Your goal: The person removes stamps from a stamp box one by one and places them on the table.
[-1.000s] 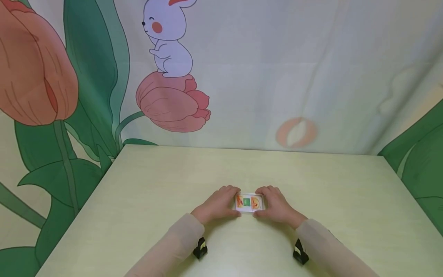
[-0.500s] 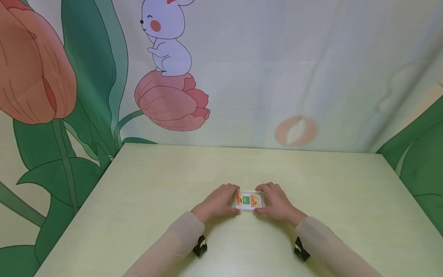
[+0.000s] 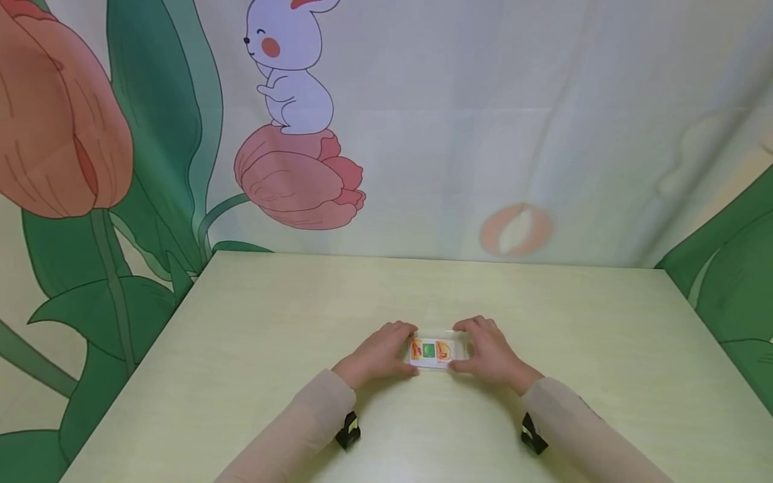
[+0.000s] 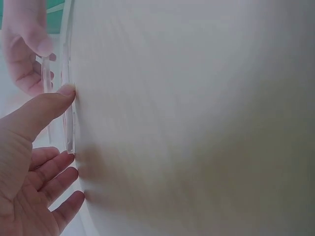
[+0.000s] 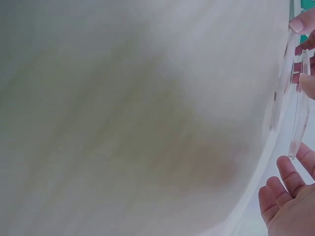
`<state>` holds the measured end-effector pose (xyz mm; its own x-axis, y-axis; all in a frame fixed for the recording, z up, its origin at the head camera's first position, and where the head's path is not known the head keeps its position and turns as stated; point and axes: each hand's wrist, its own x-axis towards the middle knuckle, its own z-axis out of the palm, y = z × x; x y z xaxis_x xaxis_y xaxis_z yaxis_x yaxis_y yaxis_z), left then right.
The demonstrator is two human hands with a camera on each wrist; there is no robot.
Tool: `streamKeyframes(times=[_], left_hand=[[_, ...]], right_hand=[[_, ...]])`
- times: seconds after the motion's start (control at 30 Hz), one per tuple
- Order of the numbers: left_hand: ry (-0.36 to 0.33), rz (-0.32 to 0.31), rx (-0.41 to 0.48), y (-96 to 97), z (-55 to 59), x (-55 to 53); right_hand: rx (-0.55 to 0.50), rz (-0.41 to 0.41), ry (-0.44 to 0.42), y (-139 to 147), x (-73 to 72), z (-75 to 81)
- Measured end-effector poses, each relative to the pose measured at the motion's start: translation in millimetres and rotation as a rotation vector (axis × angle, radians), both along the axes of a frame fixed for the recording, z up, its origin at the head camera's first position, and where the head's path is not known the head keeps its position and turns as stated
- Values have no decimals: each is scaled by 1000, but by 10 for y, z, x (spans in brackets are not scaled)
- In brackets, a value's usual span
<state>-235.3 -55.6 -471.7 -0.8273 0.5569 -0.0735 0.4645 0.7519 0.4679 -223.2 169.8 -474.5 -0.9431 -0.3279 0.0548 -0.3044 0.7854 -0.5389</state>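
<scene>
A small shallow box [image 3: 429,351] lies on the table, printed cards or stickers with orange and green pictures showing in it. My left hand [image 3: 379,352] grips its left end between thumb and fingers; in the left wrist view the thumb and fingertips hold the edge of the clear box wall [image 4: 69,123]. With my right hand [image 3: 490,353] I pinch a clear lid [image 5: 299,110] by its edges. The right wrist view has this lid raised apart from the box and somewhat tilted. From the head camera the transparent lid overlaps the box's right part, its outline faint.
The pale wooden table [image 3: 290,315] extends around both hands. A curtain [image 3: 423,134] printed with a rabbit and tulips hangs along its back edge. Black wrist-worn devices [image 3: 348,431] sit under both sleeves.
My right hand has moved slightly right and up, and the clear lid has shifted with it off the box. The left hand and the box have stayed almost in place.
</scene>
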Motion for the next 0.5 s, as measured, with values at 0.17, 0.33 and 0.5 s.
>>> streamKeyframes(times=[0.17, 0.33, 0.5], left_hand=[[3, 11, 8, -9, 22, -14], [-15, 26, 16, -6, 22, 8], [-22, 33, 12, -2, 3, 19]], right_hand=[[-2, 16, 65, 55, -47, 24], [11, 12, 95, 139, -50, 17], [2, 3, 106, 239, -27, 30]])
